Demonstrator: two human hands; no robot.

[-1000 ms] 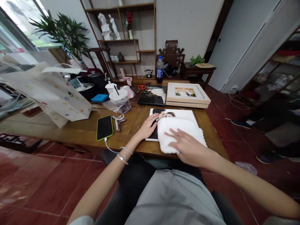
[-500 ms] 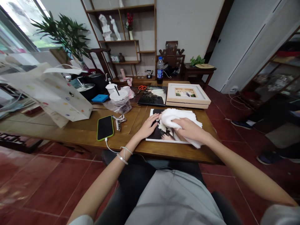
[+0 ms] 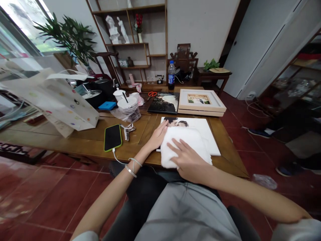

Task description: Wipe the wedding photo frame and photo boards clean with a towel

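Observation:
A white-edged photo panel with a picture of people on it lies flat at the table's near edge. My left hand rests open on its left side, fingers stretched toward the top. Over the lower part of the panel is spread a white cloth, overhanging the front edge. On top of that cloth my right hand lies flat with its fingers apart, pressing it down. Cloth and hands cover much of the picture.
Behind the panel lie a dark photo panel, a framed picture and orange-handled scissors. A charging phone, bagged cup and paper bag stand left. A bottle stands at the back.
My right hand has moved toward me and left with the cloth, and its fingers have spread. The panel's right side and upper picture now show. My left hand has stayed in place.

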